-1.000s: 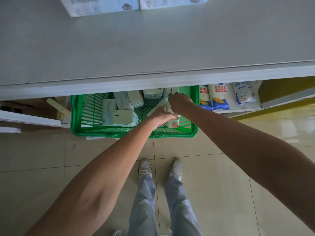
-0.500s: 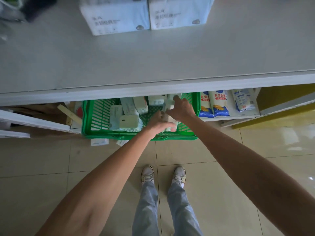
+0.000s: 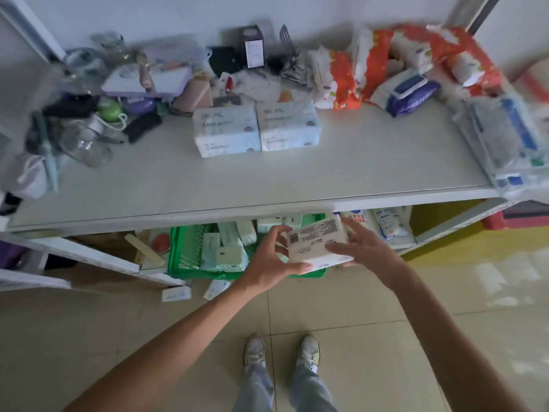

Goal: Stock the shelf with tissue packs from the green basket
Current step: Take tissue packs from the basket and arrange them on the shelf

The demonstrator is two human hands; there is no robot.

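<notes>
A white tissue pack [image 3: 315, 244] with printed text on its underside hangs in the air just below the shelf's front edge, above the green basket [image 3: 184, 264]. My left hand [image 3: 271, 264] grips its left end and my right hand [image 3: 364, 246] its right end. The basket sits on the floor under the white shelf [image 3: 267, 176] and holds several pale green and white tissue packs [image 3: 224, 255]. Two light blue tissue packs [image 3: 256, 128] lie side by side on the shelf top, towards the back middle.
Glass jars [image 3: 84, 144], pouches and boxes crowd the shelf's back left. Red and white bags [image 3: 383, 62] and a blue wipes pack [image 3: 408, 92] fill the back right. Plastic-wrapped goods [image 3: 511, 150] overhang the right end. Small packs [image 3: 176, 293] lie on the floor tiles.
Both hands have risen out of the basket with one tissue pack held between them. My head has tilted up, so the whole shelf top is now in view.
</notes>
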